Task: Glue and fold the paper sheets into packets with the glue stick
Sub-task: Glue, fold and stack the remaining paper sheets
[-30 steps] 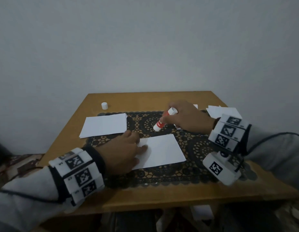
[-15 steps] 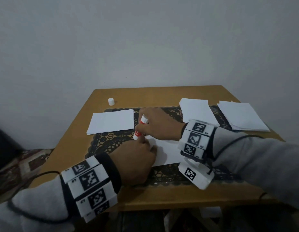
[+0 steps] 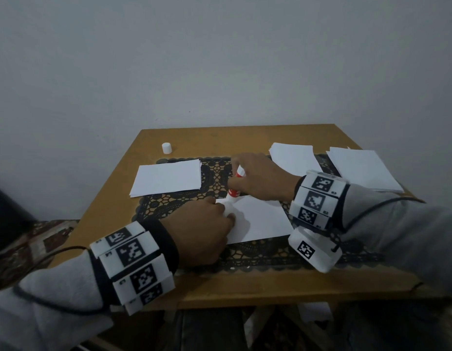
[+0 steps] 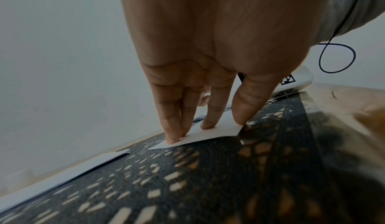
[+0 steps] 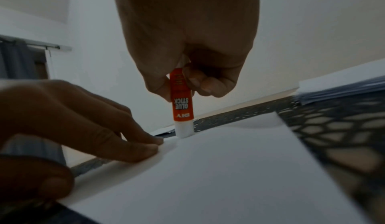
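Observation:
A white paper sheet (image 3: 260,219) lies on the black lace mat (image 3: 220,176) in the middle of the table. My left hand (image 3: 207,229) presses its left edge flat with straight fingers (image 4: 208,122); the sheet (image 4: 210,132) shows under them. My right hand (image 3: 260,178) grips a red and white glue stick (image 3: 234,191), held upright. In the right wrist view the glue stick (image 5: 182,105) has its white tip on the far left corner of the sheet (image 5: 218,170), just beyond my left hand's fingertips (image 5: 145,145).
A stack of white sheets (image 3: 168,177) lies at the left of the mat. Two more paper stacks (image 3: 293,155) (image 3: 361,168) lie at the back right. The white glue cap (image 3: 166,148) stands on the wooden table (image 3: 245,136) at the back left. A wall is close behind.
My right hand has brought the glue stick from above the mat down and left onto the sheet's far left corner. My left hand stays pressing the sheet. The camera view has shifted right.

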`<action>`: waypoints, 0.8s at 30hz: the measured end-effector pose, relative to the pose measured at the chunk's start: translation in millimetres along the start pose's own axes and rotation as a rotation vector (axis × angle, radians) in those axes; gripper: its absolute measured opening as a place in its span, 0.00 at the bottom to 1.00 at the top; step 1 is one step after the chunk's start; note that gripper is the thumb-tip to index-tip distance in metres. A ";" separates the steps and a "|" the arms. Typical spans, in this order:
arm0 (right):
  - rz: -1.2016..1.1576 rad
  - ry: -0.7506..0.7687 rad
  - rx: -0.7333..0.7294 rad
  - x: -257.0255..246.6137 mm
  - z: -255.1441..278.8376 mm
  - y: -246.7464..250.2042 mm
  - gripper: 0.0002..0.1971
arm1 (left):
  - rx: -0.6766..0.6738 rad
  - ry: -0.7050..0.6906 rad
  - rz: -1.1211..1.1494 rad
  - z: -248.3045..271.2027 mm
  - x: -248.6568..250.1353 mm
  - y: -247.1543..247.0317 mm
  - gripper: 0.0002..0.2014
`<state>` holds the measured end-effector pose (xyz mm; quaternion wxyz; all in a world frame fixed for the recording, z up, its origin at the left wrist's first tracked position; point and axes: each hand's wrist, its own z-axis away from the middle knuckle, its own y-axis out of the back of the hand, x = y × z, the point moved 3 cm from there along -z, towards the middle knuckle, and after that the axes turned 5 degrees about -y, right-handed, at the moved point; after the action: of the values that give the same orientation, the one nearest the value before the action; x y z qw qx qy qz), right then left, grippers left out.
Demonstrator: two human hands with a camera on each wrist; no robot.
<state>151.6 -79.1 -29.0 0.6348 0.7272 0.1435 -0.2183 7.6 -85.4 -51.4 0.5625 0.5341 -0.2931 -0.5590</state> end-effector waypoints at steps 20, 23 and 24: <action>0.205 -0.155 0.076 50.8 16.5 36.5 0.09 | -0.018 0.030 0.183 -19.5 -17.2 15.7 0.31; 0.159 -0.133 0.127 53.9 15.2 44.4 0.14 | -0.020 0.033 0.175 -31.6 -17.2 20.4 0.31; 0.111 -0.110 0.125 54.5 14.7 46.1 0.15 | -0.018 0.033 0.181 -34.6 -17.3 22.0 0.31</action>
<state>219.1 -104.4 -18.0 0.6060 0.7592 0.0541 -0.2311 43.2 -64.0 -35.3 0.6201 0.5094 -0.3259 -0.4998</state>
